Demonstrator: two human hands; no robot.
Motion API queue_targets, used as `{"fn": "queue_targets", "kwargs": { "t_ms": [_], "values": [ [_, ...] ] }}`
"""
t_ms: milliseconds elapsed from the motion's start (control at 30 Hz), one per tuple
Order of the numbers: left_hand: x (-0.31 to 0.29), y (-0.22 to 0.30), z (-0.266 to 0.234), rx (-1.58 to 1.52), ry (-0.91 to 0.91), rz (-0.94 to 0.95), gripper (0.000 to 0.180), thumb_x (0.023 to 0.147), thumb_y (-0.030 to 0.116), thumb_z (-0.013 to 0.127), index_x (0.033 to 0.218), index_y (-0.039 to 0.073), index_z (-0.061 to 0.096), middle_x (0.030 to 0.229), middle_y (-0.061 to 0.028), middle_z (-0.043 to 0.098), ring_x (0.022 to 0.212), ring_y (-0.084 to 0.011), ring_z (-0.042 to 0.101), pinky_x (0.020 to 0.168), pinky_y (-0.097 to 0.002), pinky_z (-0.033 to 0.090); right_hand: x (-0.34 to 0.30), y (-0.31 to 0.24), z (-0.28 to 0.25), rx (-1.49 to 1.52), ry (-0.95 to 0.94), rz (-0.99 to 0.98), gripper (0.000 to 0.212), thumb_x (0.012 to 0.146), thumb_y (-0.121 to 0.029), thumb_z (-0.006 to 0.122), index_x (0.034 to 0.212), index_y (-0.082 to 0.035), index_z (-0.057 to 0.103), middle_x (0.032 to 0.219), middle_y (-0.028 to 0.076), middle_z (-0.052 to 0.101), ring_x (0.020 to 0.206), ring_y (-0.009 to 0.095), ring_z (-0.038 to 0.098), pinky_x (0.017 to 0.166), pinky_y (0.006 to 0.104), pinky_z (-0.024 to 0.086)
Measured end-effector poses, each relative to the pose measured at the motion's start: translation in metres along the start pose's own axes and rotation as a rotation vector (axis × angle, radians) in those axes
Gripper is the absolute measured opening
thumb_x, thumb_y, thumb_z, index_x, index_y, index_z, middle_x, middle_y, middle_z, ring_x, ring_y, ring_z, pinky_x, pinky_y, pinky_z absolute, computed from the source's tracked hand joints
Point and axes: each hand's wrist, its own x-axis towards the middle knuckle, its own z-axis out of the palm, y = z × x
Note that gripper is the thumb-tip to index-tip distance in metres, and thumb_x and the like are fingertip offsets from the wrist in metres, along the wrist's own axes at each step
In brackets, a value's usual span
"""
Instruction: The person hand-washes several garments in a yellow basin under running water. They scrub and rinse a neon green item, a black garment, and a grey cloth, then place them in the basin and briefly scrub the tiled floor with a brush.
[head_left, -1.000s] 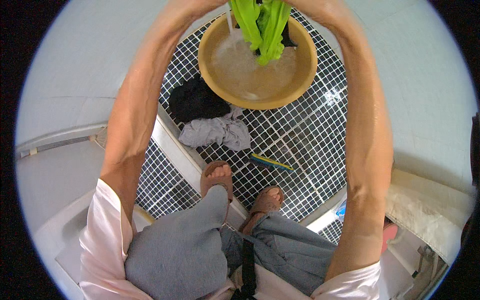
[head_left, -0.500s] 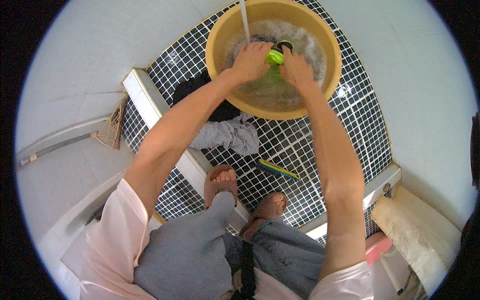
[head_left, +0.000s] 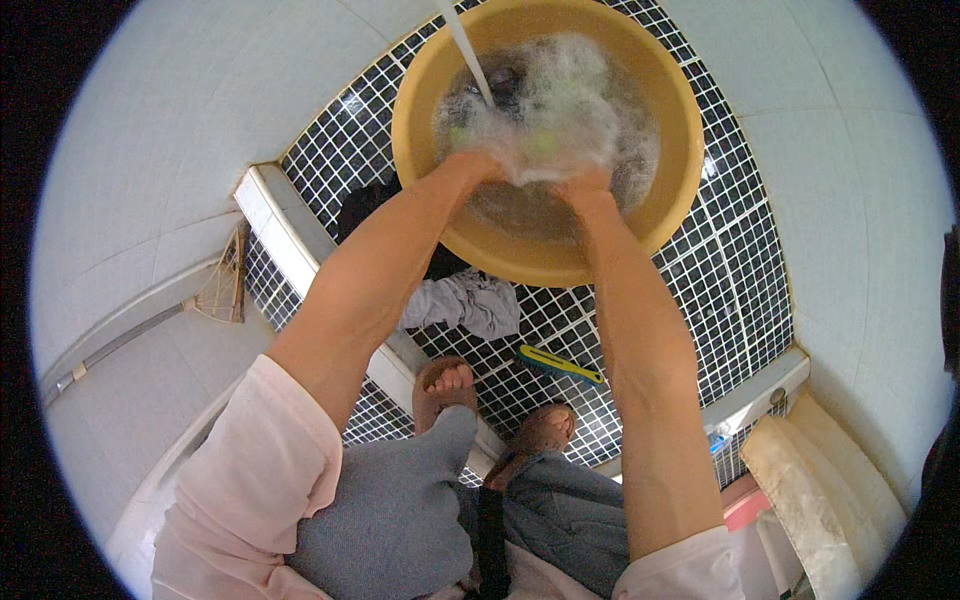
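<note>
— Suds are covering the yellow basin (head_left: 420,150), and water is pouring in from above as a thin stream (head_left: 468,55). What are the hands doing?

— Both are down in the foam. The left hand (head_left: 478,165) and the right hand (head_left: 585,185) are sitting close together, just a small gap between them. I cannot tell if they are squeezing anything, because the bubbles are hiding the fingers.

— Where is the green cloth (head_left: 545,142)?

— It is lying in the basin under the foam, between the hands and a bit past them. Only small green spots are peeking through.

— Which way is it pointing?

— It is looking bunched up, maybe stretching left to right across the basin, but the suds are hiding too much to be sure.

— How far along is the washing?

— I am guessing the middle. The cloth is wet and soapy already. Rinsing and wringing are still waiting. A grey cloth (head_left: 465,303) and a dark cloth (head_left: 362,205) are lying on the tiled floor (head_left: 740,260) beside the basin, not yet in the water. A blue and yellow brush (head_left: 560,365) is lying near the feet.
</note>
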Motion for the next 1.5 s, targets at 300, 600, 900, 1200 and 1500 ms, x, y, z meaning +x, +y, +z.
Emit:
{"fn": "queue_targets", "kwargs": {
  "t_ms": [300,600,900,1200,1500],
  "values": [
    [-0.026,0.006,-0.007,-0.088,0.285,0.205,0.060,0.080,0.015,0.068,0.138,0.004,0.057,0.138,-0.0245,0.061,0.125,-0.0429,0.058,0.109,-0.0503,0.043,-0.037,-0.005,0.025,-0.098,0.338,-0.191,0.065,0.088,-0.040,0.068,0.143,-0.007,0.053,0.132,0.022,0.063,0.119,0.040,0.063,0.102,0.0580,0.047],
    [-0.090,0.044,-0.043,-0.249,0.560,-0.004,0.039,0.086,0.011,0.061,0.121,-0.003,0.069,0.130,-0.0283,0.062,0.125,-0.0405,0.059,0.107,-0.0475,0.046,-0.017,0.040,-0.088,0.679,0.076,-0.219,0.048,0.071,0.000,0.073,0.119,-0.003,0.071,0.113,0.016,0.073,0.108,0.028,0.069,0.096,0.0382,0.055],
    [-0.123,0.120,-0.114,-1.723,-0.176,0.103,0.064,0.097,0.049,0.061,0.142,0.006,0.049,0.141,-0.0210,0.056,0.125,-0.0316,0.060,0.104,-0.0520,0.054,-0.119,-0.042,-0.298,0.786,0.245,-0.710,0.044,0.077,0.004,0.068,0.119,-0.006,0.072,0.102,0.005,0.072,0.094,0.014,0.067,0.087,0.0290,0.057],
    [-0.152,0.157,-0.140,-1.963,-0.270,0.570,0.037,0.107,0.034,0.050,0.130,0.008,0.061,0.123,-0.0135,0.070,0.106,-0.0249,0.073,0.084,-0.0414,0.066,-0.168,-0.042,-0.317,1.029,0.011,-0.726,0.052,0.082,-0.001,0.066,0.134,-0.008,0.065,0.116,0.007,0.071,0.105,0.017,0.068,0.097,0.0314,0.055],
    [-0.139,0.135,-0.095,-2.119,-0.040,0.134,0.036,0.105,0.029,0.046,0.123,0.004,0.064,0.119,-0.0141,0.071,0.104,-0.0265,0.072,0.095,-0.0494,0.059,-0.086,0.022,-0.222,1.792,0.128,0.256,0.037,0.097,-0.029,0.061,0.124,-0.004,0.066,0.120,0.014,0.070,0.110,0.029,0.067,0.099,0.0447,0.054]
  ]
}}
